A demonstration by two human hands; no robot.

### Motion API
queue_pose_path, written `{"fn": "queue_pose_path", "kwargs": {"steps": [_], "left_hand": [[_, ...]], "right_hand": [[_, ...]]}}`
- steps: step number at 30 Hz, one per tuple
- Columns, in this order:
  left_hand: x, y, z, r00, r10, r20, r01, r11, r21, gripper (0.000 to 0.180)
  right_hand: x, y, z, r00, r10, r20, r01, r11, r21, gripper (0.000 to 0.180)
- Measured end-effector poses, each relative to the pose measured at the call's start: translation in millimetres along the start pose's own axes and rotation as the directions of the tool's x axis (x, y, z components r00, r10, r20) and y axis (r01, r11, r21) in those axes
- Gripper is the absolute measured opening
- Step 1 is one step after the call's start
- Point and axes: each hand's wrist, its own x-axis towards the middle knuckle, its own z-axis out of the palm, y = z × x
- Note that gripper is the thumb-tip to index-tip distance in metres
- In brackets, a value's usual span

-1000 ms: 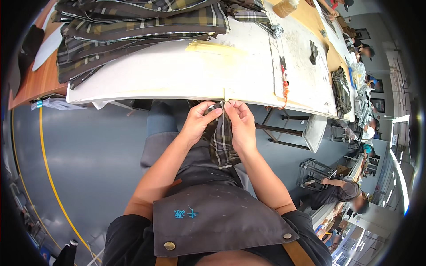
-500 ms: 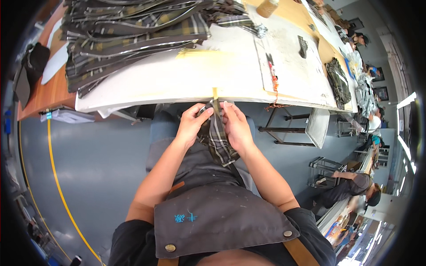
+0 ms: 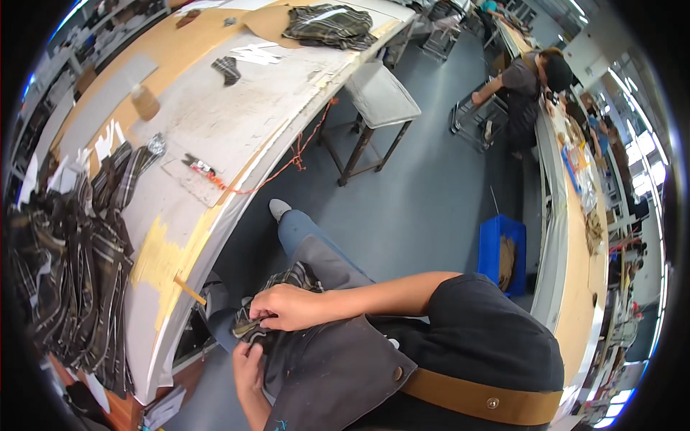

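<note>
My right hand (image 3: 286, 307) is closed on a piece of dark plaid cloth (image 3: 249, 328), with fingers and thumb pinching a fold of it. Just below, my left hand (image 3: 249, 368) grips the same cloth by its lower edge. Some of the cloth (image 3: 300, 276) bunches up behind my right hand, over my lap and apron (image 3: 327, 373). My hands are beside the edge of the white-topped table, where a short tan strip (image 3: 190, 290) sticks out.
Plaid pieces (image 3: 79, 280) are heaped on the table's left end. Thread snips (image 3: 201, 169) on an orange cord lie nearby, with a jar (image 3: 145, 103) farther back. Beyond are folded plaid cloth (image 3: 330, 27), a stool (image 3: 381, 93), a blue bin (image 3: 489, 251) and a co-worker (image 3: 525, 90).
My view has swung to the right, bringing the stool, blue bin and co-worker further into it. Both hands stay on the plaid cloth, now closer together, with its fabric bunched.
</note>
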Motion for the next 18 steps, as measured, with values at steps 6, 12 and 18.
{"fn": "queue_pose_path", "kwargs": {"steps": [6, 12, 18], "left_hand": [[-10.6, 1.3, 37.9, 0.924, 0.298, 0.238, -0.142, 0.849, -0.509, 0.101], [1.9, 11.9, 72.4, 0.866, 0.476, 0.154, -0.411, 0.853, -0.322, 0.114], [-3.2, 39.7, 62.9, 0.93, 0.297, 0.218, -0.207, 0.911, -0.357, 0.1]], "right_hand": [[6.8, -36.8, -27.3, 0.985, -0.163, 0.064, 0.152, 0.978, 0.146, 0.016], [9.6, -44.0, -45.8, 0.976, -0.178, 0.129, 0.158, 0.976, 0.152, 0.015], [16.8, -46.2, -72.2, 0.927, -0.198, 0.319, 0.18, 0.98, 0.085, 0.019]]}}
